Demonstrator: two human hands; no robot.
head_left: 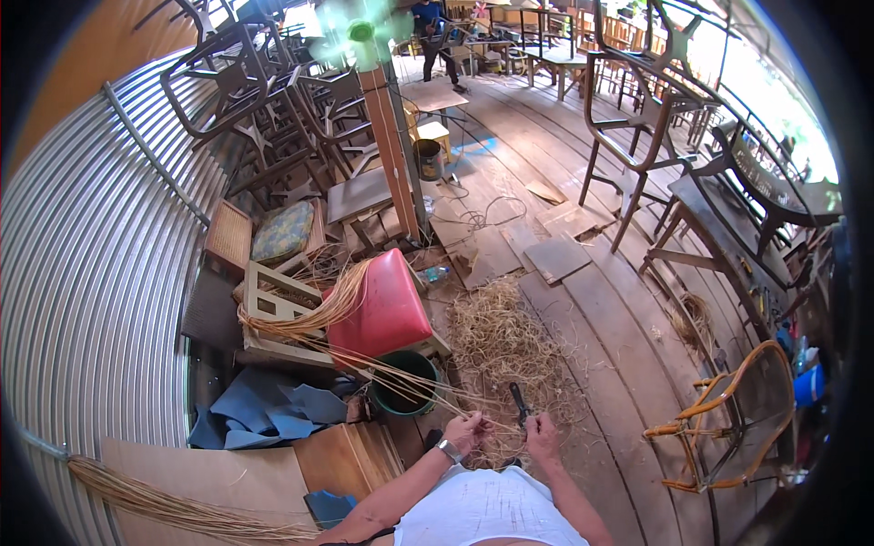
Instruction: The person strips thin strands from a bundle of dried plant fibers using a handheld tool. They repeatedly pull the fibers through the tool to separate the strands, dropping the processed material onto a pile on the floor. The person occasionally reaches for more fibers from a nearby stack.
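Observation:
Long thin cane strands (428,385) run from a bundle draped over a red-seated chair (382,308) to my left hand (464,432), which is closed around them. A wristwatch sits on that wrist. My right hand (543,437) is closed a short way to the right, with its fingers against the lower end of a dark, narrow tool (518,400). Whether that hand grips the tool or a strand beside it, I cannot tell. A strand end spans the gap between both hands. Below and beyond them lies a heap of curly cane shavings (505,337).
Beside the chair stands a dark green bucket (403,382), near blue foam sheets (264,409). More cane (173,500) lies at lower left. A rattan chair frame (728,419) stands at right. Stacked chair frames (259,91) crowd the corrugated wall. Another person (437,41) stands far back.

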